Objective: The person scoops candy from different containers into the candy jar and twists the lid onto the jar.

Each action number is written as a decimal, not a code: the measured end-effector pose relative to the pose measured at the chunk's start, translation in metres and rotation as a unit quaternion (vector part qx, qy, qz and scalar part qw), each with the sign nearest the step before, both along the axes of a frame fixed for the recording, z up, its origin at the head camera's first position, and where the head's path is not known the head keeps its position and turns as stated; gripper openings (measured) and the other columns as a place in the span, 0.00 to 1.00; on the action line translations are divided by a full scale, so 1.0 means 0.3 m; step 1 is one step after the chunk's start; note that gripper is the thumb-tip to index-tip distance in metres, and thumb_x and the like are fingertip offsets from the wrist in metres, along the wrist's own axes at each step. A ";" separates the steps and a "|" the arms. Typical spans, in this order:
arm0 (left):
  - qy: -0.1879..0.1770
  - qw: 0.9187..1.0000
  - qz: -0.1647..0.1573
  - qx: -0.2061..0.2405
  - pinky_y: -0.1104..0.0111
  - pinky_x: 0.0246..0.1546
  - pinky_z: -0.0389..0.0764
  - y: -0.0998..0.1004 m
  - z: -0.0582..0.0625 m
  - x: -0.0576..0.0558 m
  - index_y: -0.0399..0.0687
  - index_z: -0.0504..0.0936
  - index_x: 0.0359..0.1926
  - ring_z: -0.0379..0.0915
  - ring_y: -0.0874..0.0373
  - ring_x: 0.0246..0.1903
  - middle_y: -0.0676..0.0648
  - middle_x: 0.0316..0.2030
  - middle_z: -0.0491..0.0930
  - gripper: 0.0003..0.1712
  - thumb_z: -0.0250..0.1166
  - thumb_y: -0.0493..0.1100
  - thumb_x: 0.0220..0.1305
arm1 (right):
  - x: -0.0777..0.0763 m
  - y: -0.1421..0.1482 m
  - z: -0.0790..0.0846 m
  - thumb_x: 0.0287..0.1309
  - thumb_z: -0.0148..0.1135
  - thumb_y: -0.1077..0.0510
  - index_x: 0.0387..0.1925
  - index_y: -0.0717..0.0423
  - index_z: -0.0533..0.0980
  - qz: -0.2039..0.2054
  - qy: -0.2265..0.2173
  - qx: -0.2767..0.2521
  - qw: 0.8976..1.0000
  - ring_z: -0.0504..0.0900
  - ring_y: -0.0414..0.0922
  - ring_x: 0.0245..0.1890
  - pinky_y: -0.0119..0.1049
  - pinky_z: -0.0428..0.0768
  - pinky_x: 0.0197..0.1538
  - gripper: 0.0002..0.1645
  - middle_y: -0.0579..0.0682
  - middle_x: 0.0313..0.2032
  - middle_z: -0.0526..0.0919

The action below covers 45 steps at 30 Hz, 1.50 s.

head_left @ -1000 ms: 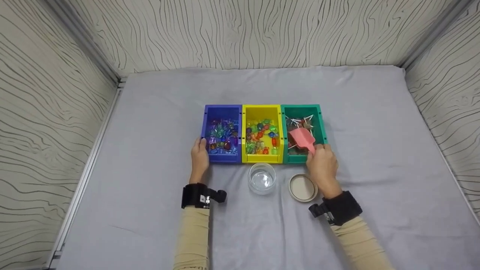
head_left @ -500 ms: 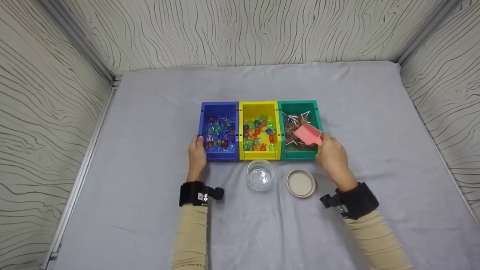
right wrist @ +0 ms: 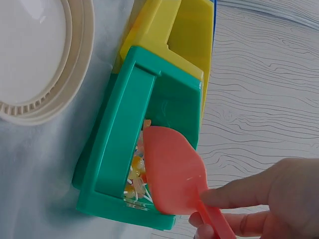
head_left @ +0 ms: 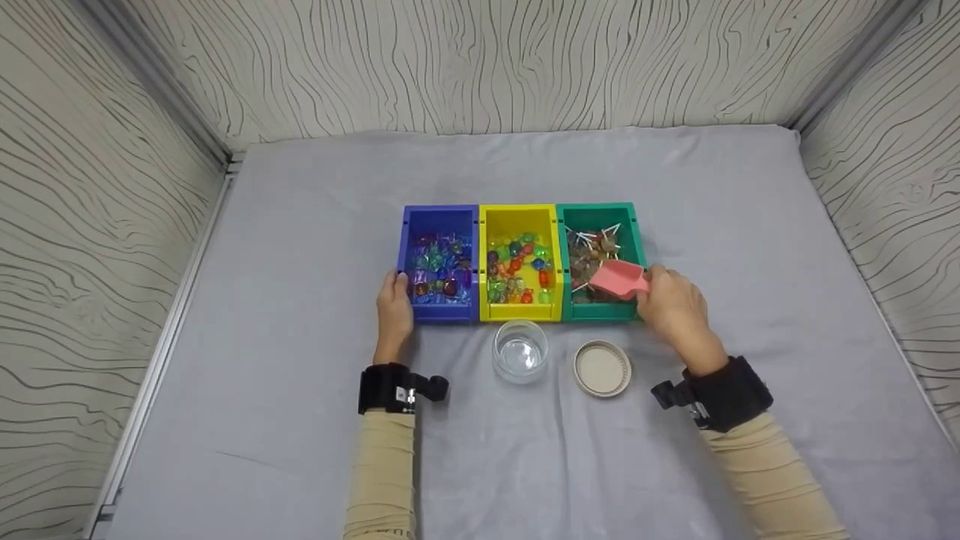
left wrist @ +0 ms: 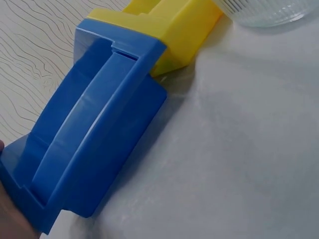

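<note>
**A turn of the pink scoop (head_left: 619, 279) inside the green storage bin (head_left: 600, 313)**

Over the last second the right hand (head_left: 675, 304) shifts from the green bin's front right corner to just outside its right wall, and the scoop swings with it. The blade, which was angled toward the bin's back left, now lies more crosswise, its tip pointing left over the front part of the bin. More of the lollipops (head_left: 607, 244) show behind the blade as a result. The right hand holds the scoop's handle, pinched between thumb and fingers.

No lollipop shows on the blade in the head view; whether its tip touches the sweets cannot be told. The change looks like a fresh angle on the lollipops, not a load being carried off, so the scooping seems to be at an early stage.

The rest keeps its place around the green bin. The yellow storage bin (head_left: 517, 220) adjoins its left side, with the blue storage bin (head_left: 442, 312) beyond. The left hand (head_left: 394, 315) rests against the blue bin's far side; whether its fingers grip the wall cannot be told. The beige lid (head_left: 602, 369) lies just in front of the green bin, and the glass jar (head_left: 520, 356) stands to its front left.
</note>
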<state>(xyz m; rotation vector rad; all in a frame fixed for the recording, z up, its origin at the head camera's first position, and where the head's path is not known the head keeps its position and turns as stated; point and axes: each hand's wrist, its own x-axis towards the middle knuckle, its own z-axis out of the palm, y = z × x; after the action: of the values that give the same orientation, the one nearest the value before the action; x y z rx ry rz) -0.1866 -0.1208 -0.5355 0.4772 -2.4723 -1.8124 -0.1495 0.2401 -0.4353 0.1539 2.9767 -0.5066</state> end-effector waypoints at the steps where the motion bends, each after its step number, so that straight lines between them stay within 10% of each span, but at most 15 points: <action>1: 0.001 1.000 0.001 0.000 0.54 0.73 0.53 0.000 0.000 0.000 0.29 0.57 0.66 0.51 0.41 0.70 0.31 0.67 0.58 0.29 0.39 0.46 0.73 | -0.002 0.001 0.003 0.58 0.52 0.61 0.45 0.70 0.71 0.003 -0.005 0.003 1.000 0.78 0.63 0.37 0.54 0.75 0.37 0.17 0.69 0.37 0.78; 37: 0.047 0.999 -0.004 -0.023 0.54 0.62 0.70 -0.001 -0.011 0.001 0.31 0.69 0.56 0.71 0.44 0.54 0.31 0.50 0.75 0.22 0.41 0.44 0.73 | -0.096 -0.038 0.055 0.52 0.57 0.58 0.36 0.69 0.75 0.016 -0.102 0.060 0.993 0.76 0.57 0.32 0.41 0.72 0.25 0.16 0.69 0.36 0.79; 45: 0.046 0.999 -0.004 -0.029 0.53 0.61 0.70 0.001 -0.013 0.000 0.30 0.68 0.56 0.70 0.44 0.55 0.31 0.51 0.74 0.23 0.40 0.44 0.73 | -0.109 -0.057 0.032 0.51 0.56 0.58 0.34 0.67 0.76 0.019 -0.064 0.052 0.996 0.78 0.63 0.35 0.48 0.74 0.26 0.14 0.71 0.37 0.80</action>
<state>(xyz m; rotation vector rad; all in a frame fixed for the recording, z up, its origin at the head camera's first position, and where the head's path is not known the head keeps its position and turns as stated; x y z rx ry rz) -0.1866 -0.1206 -0.5395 0.3739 -2.4612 -1.7176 -0.1822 0.2230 -0.4258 0.1337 2.8744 -0.3255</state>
